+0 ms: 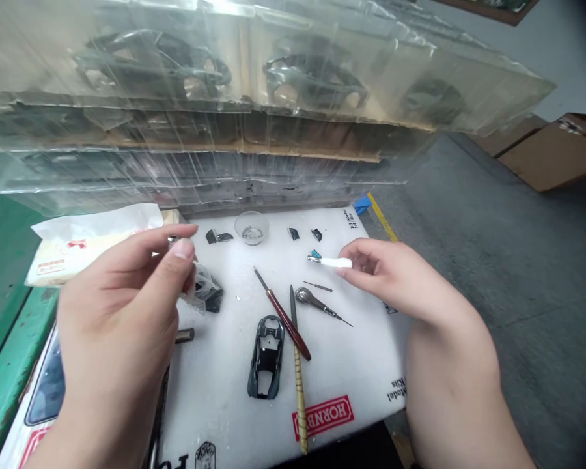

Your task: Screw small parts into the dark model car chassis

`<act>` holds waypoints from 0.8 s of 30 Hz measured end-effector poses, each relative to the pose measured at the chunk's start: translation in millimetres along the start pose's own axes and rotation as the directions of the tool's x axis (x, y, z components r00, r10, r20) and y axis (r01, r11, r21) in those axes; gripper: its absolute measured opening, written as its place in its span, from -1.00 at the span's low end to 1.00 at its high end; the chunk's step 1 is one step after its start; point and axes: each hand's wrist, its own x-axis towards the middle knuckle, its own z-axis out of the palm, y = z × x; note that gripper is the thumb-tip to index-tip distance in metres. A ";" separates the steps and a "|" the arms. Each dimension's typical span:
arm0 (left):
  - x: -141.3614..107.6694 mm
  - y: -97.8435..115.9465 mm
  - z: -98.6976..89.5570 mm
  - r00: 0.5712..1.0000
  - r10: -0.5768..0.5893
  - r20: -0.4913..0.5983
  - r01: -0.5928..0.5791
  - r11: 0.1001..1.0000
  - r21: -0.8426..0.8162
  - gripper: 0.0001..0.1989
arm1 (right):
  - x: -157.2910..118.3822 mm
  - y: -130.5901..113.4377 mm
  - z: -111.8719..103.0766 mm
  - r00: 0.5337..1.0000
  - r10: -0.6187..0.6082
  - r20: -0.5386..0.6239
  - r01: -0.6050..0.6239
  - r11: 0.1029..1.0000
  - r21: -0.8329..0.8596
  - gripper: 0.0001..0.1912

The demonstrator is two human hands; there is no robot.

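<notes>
Between the left hand (127, 299) and right hand (385, 267) was open air — crossed tools (291, 327) lay low beneath, and a clear-plastic stack (244, 130) walled off the far side.

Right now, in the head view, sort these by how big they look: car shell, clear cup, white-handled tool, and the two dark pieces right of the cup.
1. Car shell
2. Clear cup
3. White-handled tool, visible part only
4. Left dark piece and right dark piece: too alike to rank
</notes>
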 end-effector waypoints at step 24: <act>-2.1 -28.3 26.6 0.790 0.462 0.403 -0.459 0.881 -0.111 -0.86 | -5.0 -25.7 33.9 0.970 -0.223 0.092 0.241 0.917 -0.318 -0.85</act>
